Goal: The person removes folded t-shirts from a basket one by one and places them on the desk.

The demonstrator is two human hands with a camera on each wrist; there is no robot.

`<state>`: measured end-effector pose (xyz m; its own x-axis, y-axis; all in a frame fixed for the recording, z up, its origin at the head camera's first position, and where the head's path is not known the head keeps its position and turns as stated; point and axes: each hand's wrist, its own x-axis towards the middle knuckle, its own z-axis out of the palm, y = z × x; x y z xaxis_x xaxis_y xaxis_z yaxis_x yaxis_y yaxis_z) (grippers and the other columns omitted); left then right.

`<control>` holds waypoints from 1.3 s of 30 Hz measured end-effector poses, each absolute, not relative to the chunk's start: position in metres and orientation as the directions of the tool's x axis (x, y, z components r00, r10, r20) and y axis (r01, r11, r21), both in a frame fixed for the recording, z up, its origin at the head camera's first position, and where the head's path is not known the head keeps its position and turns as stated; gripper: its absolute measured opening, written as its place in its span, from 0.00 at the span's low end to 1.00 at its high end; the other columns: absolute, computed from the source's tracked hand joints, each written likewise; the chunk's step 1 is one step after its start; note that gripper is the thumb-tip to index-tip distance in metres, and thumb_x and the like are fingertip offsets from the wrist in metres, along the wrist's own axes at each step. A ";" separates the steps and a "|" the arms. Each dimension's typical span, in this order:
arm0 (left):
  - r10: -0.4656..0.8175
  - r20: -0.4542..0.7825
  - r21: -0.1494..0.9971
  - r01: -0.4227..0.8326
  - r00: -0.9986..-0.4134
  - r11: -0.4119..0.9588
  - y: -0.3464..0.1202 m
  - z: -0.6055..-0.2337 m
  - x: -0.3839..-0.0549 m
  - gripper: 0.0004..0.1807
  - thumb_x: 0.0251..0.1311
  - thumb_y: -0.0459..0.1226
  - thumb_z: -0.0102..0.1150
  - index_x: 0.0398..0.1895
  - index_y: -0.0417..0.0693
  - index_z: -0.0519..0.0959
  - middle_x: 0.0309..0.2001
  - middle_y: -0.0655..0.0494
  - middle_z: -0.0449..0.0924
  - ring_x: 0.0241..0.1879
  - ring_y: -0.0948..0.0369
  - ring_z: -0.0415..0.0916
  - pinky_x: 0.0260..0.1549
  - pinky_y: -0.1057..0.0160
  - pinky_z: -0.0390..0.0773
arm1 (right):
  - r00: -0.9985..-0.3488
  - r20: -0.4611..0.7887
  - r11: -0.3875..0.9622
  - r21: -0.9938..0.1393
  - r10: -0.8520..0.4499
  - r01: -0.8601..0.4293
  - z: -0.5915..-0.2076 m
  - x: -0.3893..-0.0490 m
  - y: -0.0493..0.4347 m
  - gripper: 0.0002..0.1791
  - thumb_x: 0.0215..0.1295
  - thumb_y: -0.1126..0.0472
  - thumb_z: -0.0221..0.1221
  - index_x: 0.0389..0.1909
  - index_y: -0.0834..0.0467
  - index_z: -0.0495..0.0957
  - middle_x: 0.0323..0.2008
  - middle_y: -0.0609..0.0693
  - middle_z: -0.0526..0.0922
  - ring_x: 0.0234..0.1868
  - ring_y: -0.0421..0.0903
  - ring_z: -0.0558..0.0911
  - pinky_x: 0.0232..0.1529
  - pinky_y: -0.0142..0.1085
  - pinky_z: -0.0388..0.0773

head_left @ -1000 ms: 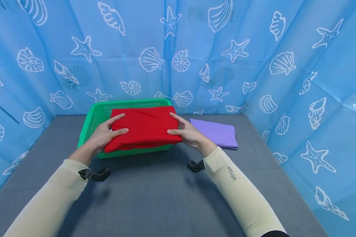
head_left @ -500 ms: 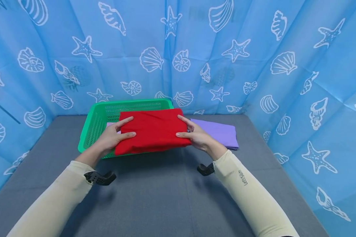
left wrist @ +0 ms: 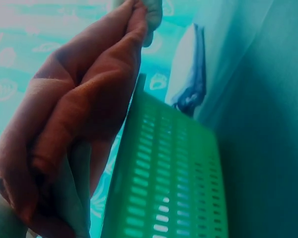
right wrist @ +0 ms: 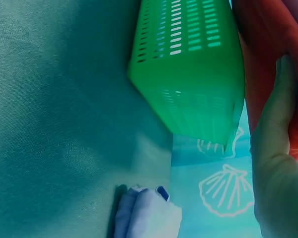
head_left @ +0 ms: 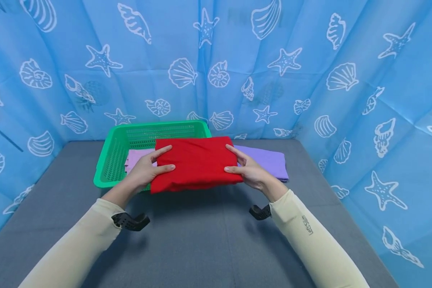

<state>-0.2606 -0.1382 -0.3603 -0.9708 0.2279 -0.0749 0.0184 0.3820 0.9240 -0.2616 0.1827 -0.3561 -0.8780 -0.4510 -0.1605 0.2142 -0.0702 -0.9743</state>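
A folded red cloth [head_left: 196, 164] hangs in the air between both hands, overlapping the right part of the green basket [head_left: 108, 160] in the head view. At its left edge my left hand [head_left: 144, 170] grips it, thumb and a finger lying on the upper face. My right hand [head_left: 252, 172] holds the opposite edge the same way. Inside the basket, partly covered by the red cloth and the left hand, lies a pink cloth [head_left: 135, 157]. The right wrist view shows the red cloth [right wrist: 273, 49] raised beside the basket wall [right wrist: 198, 74].
A folded purple cloth [head_left: 270, 162] lies on the grey table [head_left: 194, 240] to the right of the basket, partly behind the right hand. Blue curtains [head_left: 147, 80] printed with shells and starfish stand behind and along the sides of the table.
Both hands have carried the red cloth to the right and slightly toward me, off the basket's left part. More of the pink cloth now shows.
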 end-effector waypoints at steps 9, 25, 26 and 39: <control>0.255 -0.055 0.932 0.042 -0.965 0.359 -0.124 -0.365 -0.259 0.44 0.41 0.48 0.70 0.65 0.67 0.60 0.63 0.49 0.55 0.58 0.49 0.55 0.35 0.57 0.78 | -0.881 -0.196 -0.109 -0.958 -0.431 0.267 -0.359 -0.252 0.198 0.39 0.58 0.70 0.56 0.67 0.40 0.54 0.63 0.49 0.53 0.60 0.54 0.59 0.43 0.43 0.75; 0.280 -0.054 0.955 0.033 -0.958 0.295 -0.093 -0.369 -0.247 0.45 0.39 0.46 0.72 0.64 0.68 0.61 0.60 0.52 0.58 0.55 0.50 0.59 0.33 0.57 0.78 | -0.884 -0.164 -0.121 -0.963 -0.437 0.239 -0.357 -0.222 0.227 0.41 0.59 0.72 0.52 0.69 0.42 0.49 0.65 0.52 0.49 0.62 0.54 0.54 0.44 0.43 0.74; 0.282 -0.055 0.956 0.031 -0.958 0.291 -0.092 -0.369 -0.246 0.45 0.39 0.46 0.71 0.64 0.68 0.61 0.60 0.53 0.58 0.55 0.51 0.59 0.33 0.57 0.78 | -0.886 -0.165 -0.124 -0.963 -0.433 0.240 -0.359 -0.222 0.229 0.40 0.59 0.72 0.52 0.68 0.41 0.50 0.65 0.52 0.50 0.62 0.54 0.55 0.44 0.44 0.74; 0.307 -0.044 0.961 0.044 -0.951 0.274 -0.079 -0.377 -0.243 0.44 0.39 0.45 0.72 0.63 0.70 0.61 0.57 0.54 0.61 0.53 0.52 0.61 0.33 0.58 0.78 | -0.900 -0.150 -0.149 -0.962 -0.410 0.228 -0.369 -0.213 0.243 0.40 0.60 0.71 0.52 0.68 0.40 0.50 0.65 0.51 0.50 0.62 0.53 0.54 0.45 0.43 0.74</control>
